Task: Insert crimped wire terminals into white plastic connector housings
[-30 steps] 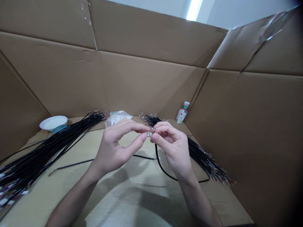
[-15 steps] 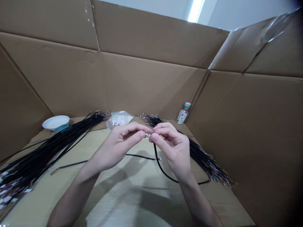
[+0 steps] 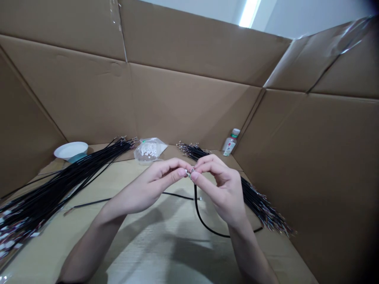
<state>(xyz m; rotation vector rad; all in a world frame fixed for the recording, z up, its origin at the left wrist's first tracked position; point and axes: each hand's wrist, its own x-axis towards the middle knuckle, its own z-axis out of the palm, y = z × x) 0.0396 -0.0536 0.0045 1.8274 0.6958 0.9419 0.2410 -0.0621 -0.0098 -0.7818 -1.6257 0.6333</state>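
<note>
My left hand (image 3: pixel 154 183) pinches a small white connector (image 3: pixel 186 172) between thumb and forefinger. My right hand (image 3: pixel 222 189) is closed on the thin wire ends of a black cable (image 3: pixel 197 209), close against the connector. From my right fingers the cable hangs down in a curve and passes behind my right wrist. Whether the wires sit inside the connector I cannot tell at this size. Another black cable (image 3: pixel 177 195), with a white connector at its right end, lies on the surface behind my left forearm.
Bundles of black cables lie at left (image 3: pixel 68 177) and right (image 3: pixel 260 201). At the back are a clear bag (image 3: pixel 150 150) of white connectors, a white bowl (image 3: pixel 71 150) and a small bottle (image 3: pixel 230 142). Cardboard walls (image 3: pixel 192 102) enclose the work surface (image 3: pixel 142 240).
Both hands have shifted slightly to the right and down in the picture, still together at the fingertips. A white connector now shows more clearly at my left fingertips.
</note>
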